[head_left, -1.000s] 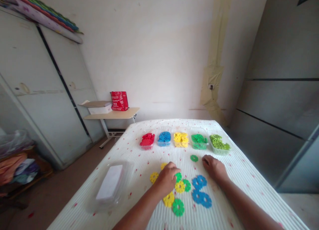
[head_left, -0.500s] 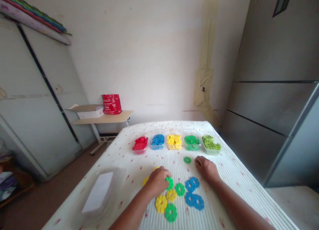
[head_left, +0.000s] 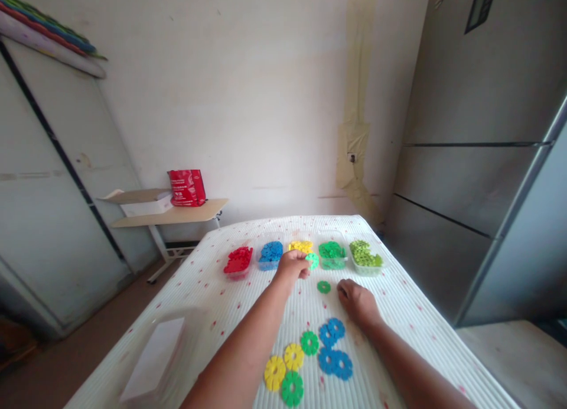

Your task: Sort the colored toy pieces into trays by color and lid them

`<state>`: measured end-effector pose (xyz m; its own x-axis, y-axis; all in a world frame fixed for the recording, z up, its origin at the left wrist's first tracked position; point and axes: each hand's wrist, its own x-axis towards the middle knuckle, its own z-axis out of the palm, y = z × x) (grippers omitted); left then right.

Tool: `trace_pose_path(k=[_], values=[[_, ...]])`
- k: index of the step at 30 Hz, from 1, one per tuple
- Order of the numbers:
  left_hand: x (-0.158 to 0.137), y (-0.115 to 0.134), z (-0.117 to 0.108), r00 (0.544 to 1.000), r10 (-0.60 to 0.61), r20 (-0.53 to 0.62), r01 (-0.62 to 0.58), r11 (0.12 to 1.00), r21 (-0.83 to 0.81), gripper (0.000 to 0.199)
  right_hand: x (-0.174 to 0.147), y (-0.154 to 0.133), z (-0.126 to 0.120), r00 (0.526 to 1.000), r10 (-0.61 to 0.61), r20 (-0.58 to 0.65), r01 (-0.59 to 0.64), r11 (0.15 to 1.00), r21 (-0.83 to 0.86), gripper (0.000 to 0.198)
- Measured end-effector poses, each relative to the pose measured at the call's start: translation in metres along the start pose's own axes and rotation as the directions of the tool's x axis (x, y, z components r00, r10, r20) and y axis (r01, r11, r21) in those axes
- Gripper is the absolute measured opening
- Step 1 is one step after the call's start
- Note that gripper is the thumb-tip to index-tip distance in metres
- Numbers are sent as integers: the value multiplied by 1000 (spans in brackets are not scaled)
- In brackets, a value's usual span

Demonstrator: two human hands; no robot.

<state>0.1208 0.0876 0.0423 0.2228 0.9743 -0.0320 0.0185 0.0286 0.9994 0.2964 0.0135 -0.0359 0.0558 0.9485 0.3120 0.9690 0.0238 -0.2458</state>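
My left hand [head_left: 293, 265] pinches a green flower-shaped plastic disc [head_left: 312, 260] in the air in front of the tub of yellow pieces [head_left: 301, 246]. My right hand [head_left: 355, 299] rests on the table with its fingers curled; what is inside them, if anything, is hidden. Just left of it lies another green disc [head_left: 323, 286]. Nearer me are a joined pair of yellow discs [head_left: 293, 357], a green disc [head_left: 309, 342] touching them, and one more green disc [head_left: 292, 389]. Several blue discs [head_left: 335, 350] lie to their right. My left forearm covers part of the cloth.
Clear tubs of red [head_left: 239, 260], blue [head_left: 270, 253], green [head_left: 332, 252] and light green pieces [head_left: 365, 254] line the far side. A clear lidded box with white contents [head_left: 155, 356] lies at the near left. A fridge [head_left: 469, 161] stands to the right.
My left hand has lifted a green disc from the near group and carried it forward toward the tubs. My right hand stays in place on the table. The view has turned slightly right.
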Motion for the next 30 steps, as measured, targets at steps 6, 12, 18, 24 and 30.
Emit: trace_pose_path(k=[6, 12, 18, 24, 30], values=[[36, -3, 44, 980, 62, -190, -75, 995, -59, 27, 0, 2, 1, 1000, -14, -11, 14, 1000, 20, 17], [-4, -23, 2, 963, 151, -222, -131, 986, 100, 15, -1, 2, 1, 999, -29, -17, 29, 999, 30, 17], [-79, -45, -78, 923, 335, -189, -193, 828, 526, 18, 0, 0, -3, 1000, -31, 1, 31, 999, 28, 18], [-127, -79, -115, 877, 423, -225, -176, 722, 669, 19, -2, -1, -4, 1000, -30, 2, 30, 999, 28, 17], [-128, -87, -127, 857, 396, -331, -77, 733, 676, 19, -3, -2, -5, 1000, -2, 1, 2, 1000, 2, 18]])
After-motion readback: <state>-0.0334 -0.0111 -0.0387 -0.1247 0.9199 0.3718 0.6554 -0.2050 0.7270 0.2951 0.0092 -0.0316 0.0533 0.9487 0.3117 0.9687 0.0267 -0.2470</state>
